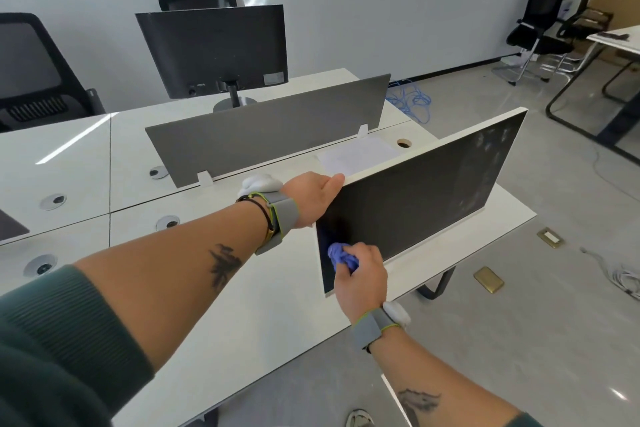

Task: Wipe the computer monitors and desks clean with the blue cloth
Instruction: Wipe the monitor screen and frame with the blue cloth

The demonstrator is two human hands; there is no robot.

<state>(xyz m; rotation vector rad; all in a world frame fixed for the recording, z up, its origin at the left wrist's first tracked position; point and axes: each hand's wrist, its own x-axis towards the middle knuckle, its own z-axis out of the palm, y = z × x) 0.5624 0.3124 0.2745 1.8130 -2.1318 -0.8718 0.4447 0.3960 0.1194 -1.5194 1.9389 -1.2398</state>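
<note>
Right hand grips the bunched blue cloth, pressing it on the near lower corner of the monitor screen. Left hand grips the monitor's top near corner, thumb along the top edge. Monitor stands on the white desk; gray divider behind it.
</note>
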